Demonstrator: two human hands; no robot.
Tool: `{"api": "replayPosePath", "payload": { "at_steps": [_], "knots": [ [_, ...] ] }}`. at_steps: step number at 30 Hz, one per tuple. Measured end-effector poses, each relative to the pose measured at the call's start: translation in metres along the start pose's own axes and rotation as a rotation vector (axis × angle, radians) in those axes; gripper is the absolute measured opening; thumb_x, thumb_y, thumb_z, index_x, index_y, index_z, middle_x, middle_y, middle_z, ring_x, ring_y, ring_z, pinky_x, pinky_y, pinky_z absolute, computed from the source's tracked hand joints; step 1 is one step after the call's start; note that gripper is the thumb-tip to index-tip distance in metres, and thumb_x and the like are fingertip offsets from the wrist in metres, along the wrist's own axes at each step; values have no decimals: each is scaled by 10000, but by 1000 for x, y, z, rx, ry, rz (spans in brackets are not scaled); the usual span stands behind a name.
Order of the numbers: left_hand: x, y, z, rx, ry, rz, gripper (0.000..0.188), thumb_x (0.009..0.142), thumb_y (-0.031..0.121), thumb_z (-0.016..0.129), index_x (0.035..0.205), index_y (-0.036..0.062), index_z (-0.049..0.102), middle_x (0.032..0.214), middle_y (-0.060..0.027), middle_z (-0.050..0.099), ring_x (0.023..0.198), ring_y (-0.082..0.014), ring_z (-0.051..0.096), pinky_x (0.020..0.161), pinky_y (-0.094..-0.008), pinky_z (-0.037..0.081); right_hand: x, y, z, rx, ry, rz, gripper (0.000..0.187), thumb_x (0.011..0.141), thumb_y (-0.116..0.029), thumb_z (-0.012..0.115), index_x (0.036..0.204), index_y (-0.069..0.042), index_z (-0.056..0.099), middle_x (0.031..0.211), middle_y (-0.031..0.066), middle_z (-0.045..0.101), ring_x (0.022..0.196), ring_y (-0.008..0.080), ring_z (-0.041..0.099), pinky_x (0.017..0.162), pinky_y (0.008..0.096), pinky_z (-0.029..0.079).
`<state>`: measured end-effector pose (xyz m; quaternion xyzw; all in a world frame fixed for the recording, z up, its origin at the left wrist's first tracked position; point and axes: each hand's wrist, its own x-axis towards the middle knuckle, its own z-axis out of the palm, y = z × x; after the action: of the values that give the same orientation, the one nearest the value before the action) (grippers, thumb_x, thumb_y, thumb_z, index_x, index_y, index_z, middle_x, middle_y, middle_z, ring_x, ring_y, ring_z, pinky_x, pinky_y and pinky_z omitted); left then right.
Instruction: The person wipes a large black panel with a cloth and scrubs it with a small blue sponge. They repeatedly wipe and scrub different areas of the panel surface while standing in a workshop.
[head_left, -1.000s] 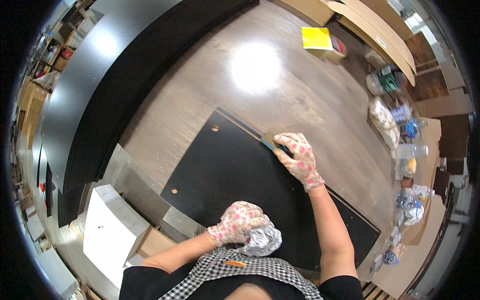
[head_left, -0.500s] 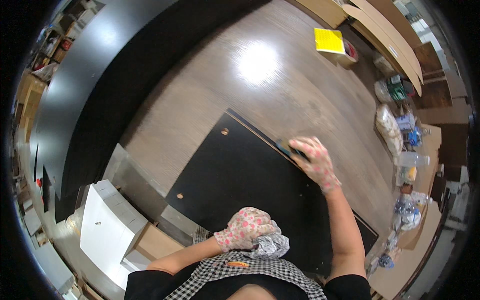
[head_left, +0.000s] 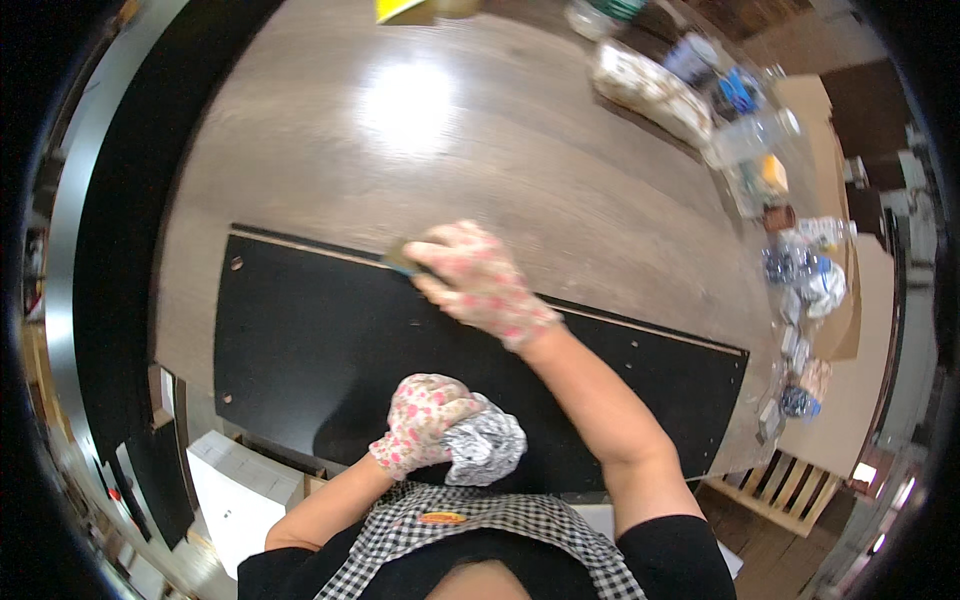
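Note:
A black rectangular panel [head_left: 320, 330] lies flat in front of me, with a pale groove along its far edge and small round holes near its left end. My right hand [head_left: 485, 285], in a white glove with pink spots, is closed around a small flat tool [head_left: 401, 257], blurred and partly hidden by the fingers. The tool touches the panel at the groove, left of its middle. Near the panel's front edge, my left hand [head_left: 425, 415], gloved alike, grips a crumpled grey-and-white cloth [head_left: 487, 440] resting over the panel.
The panel rests on a wood-grain tabletop [head_left: 300, 180]. Several plastic bottles [head_left: 755, 138] and a filled plastic bag [head_left: 650, 92] line the right side, beside cardboard [head_left: 835, 420]. A long black board [head_left: 125, 200] runs along the left. White boxes [head_left: 235, 490] stand at lower left.
My view has turned, so the panel now lies nearly straight across and the bottles sit higher. The right hand has shifted slightly left along the groove. The left hand still holds the cloth.

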<state>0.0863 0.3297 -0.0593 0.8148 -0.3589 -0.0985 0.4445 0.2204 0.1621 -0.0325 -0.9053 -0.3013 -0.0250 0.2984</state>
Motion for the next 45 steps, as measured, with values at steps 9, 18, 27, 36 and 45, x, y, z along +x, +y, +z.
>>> {"api": "replayPosePath", "payload": {
  "at_steps": [9,18,27,36,45],
  "knots": [
    [26,18,20,96,166,54,320,629,289,751,895,130,670,858,-48,660,828,-255,656,745,-407,494,-208,59,-144,-213,-109,485,282,772,-153,710,1036,-63,671,1044,123,645,958,309,591,845,404,488],
    [57,33,40,131,51,59,312,625,297,726,877,119,682,872,-70,663,842,-277,648,772,-421,481,-181,48,-86,1,137,250,268,794,-193,667,1035,-77,650,957,107,594,932,293,573,826,409,493],
    [46,29,47,172,41,-65,278,655,283,708,877,117,682,840,-64,647,844,-277,629,765,-414,470,-289,72,-181,-495,195,876,240,776,-199,679,990,-94,653,959,118,604,943,294,566,826,416,478],
    [46,31,44,257,28,-51,321,617,174,779,916,118,676,870,-64,645,854,-274,614,797,-401,501,-384,118,-181,-651,284,782,289,778,-214,703,1047,-125,651,1035,101,604,1046,309,542,942,433,445],
    [51,35,44,177,38,-91,280,628,224,759,869,119,666,839,-63,632,812,-271,602,748,-416,459,-406,134,-213,-471,425,1256,287,781,-230,690,1004,-50,697,980,170,629,940,341,600,833,425,481]
  ]
}}
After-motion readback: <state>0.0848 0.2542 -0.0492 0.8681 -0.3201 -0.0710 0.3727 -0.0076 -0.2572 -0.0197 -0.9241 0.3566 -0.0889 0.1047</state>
